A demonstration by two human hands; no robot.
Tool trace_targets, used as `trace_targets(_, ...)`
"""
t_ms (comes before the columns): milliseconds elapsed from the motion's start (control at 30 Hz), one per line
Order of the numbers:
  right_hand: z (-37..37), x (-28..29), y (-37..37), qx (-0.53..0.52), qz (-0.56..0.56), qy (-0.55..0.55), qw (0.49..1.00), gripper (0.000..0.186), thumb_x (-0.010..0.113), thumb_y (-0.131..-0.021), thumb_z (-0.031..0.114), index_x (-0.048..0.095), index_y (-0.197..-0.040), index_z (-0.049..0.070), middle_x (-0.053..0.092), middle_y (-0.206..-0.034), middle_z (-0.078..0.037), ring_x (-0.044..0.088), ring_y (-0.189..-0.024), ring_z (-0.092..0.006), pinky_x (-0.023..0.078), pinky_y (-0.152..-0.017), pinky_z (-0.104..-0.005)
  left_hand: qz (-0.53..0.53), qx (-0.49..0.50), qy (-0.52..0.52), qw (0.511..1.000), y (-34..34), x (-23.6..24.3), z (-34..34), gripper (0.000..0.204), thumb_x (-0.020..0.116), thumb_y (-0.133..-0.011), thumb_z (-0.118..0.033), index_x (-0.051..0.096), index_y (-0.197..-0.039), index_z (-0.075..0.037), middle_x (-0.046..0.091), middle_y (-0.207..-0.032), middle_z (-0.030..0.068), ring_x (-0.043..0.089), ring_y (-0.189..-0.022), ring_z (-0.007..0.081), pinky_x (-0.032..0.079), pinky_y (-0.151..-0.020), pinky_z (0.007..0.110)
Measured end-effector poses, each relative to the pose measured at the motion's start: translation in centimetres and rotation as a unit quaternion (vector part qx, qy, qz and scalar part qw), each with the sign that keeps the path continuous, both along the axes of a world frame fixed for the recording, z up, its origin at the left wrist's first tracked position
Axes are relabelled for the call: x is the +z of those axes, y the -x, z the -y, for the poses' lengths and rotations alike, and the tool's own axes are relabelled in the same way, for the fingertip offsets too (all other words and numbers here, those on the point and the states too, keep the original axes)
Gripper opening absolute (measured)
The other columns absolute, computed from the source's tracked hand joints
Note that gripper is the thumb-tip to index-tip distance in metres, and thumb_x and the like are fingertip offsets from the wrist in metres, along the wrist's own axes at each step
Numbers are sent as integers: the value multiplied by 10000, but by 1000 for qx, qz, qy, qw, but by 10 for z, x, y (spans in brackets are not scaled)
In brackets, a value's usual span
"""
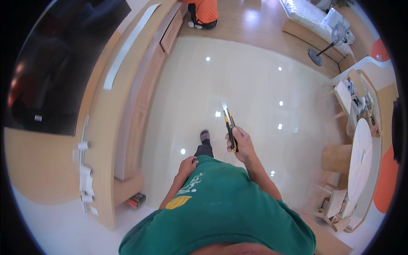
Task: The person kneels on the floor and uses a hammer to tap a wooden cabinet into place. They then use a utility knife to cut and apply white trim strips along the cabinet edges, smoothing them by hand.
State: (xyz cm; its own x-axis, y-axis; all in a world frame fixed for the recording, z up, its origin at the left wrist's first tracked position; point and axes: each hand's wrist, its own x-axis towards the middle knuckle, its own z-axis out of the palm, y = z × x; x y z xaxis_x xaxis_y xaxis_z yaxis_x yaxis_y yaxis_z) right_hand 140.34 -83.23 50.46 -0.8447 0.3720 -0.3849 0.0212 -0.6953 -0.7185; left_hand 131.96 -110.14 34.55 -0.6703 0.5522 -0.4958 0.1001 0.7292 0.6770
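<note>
My right hand is closed around a black and yellow utility knife. The knife points away from me over the floor, its bright blade slid out. Beside the hem of my green shirt hangs my left hand, its fingers curled in; whatever they might hold is hidden. One dark shoe shows on the floor ahead of my body.
Left of me runs a long wooden cabinet under a large dark screen. At its far end a person in orange crouches. A round white table and chairs stand right; a fan is farther off. Glossy tiles cover the floor.
</note>
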Motion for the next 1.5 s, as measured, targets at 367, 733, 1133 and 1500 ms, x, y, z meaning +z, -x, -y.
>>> trace_targets(367,-114,58,180,-72,-47,-41,995,380,531,-1004,370,572,-1048,-5,584,-858,-60,570,-600,-117,502,-502,-269,-73,-27,-68,995,278,69,-164,343,626,-898,-257,657,-1149,-26,704,-1011,174,683,-924,288,532,-823,378)
trace_targets(733,-302,28,358,-70,-5,-136,988,313,554,-989,277,545,-1076,-24,587,-759,-75,577,-621,-141,501,-564,-277,-40,-60,-28,997,407,43,-334,326,641,-884,-219,659,-1139,-18,706,-997,164,685,-912,285,534,-825,372)
trace_targets(1133,-443,-1,557,10,62,-151,986,384,546,-1000,358,573,-940,-21,569,-688,-39,514,-461,-79,423,-376,-238,38,34,-94,994,536,45,-495,323,645,-875,-210,654,-1130,-11,702,-1005,185,686,-915,304,531,-825,373)
trace_targets(1500,-546,39,739,38,24,-134,990,294,524,-1012,268,518,-1123,-5,604,-858,-64,594,-627,-125,501,-585,-247,1,26,-93,995,768,56,-616,314,637,-885,-224,668,-1114,-12,711,-1024,173,694,-944,288,536,-846,362)
